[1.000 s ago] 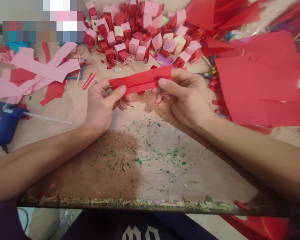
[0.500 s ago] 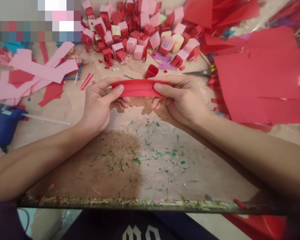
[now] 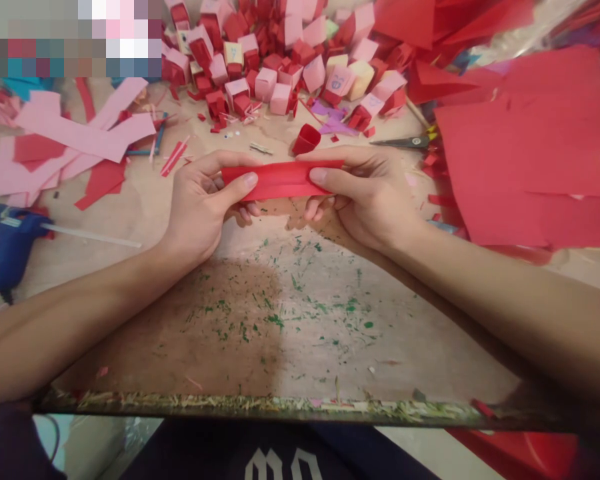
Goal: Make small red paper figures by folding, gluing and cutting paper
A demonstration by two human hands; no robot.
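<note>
A red paper strip (image 3: pixel 283 180) with a lengthwise crease stretches between my two hands, held above the table. My left hand (image 3: pixel 203 200) pinches its left end, thumb on the front face and fingers behind. At the other end my right hand (image 3: pixel 367 190) grips it the same way. Just beyond the strip, a small red folded paper box (image 3: pixel 307 139) rests on the table. Scissors (image 3: pixel 405 142) lie past my right hand, their yellow handle partly among red paper.
Many pink and red paper boxes (image 3: pixel 280 97) are heaped at the back. Pink paper strips (image 3: pixel 75 137) lie at the left, above a blue glue gun (image 3: pixel 13 250). Red paper sheets (image 3: pixel 530 160) cover the right side. Green flecks mark the tabletop (image 3: pixel 320 360); its front edge is frayed.
The strip has tilted slightly, its right end a little higher, and its crease opens more toward me. Both hands keep their hold, the left thumb shifted slightly inward.
</note>
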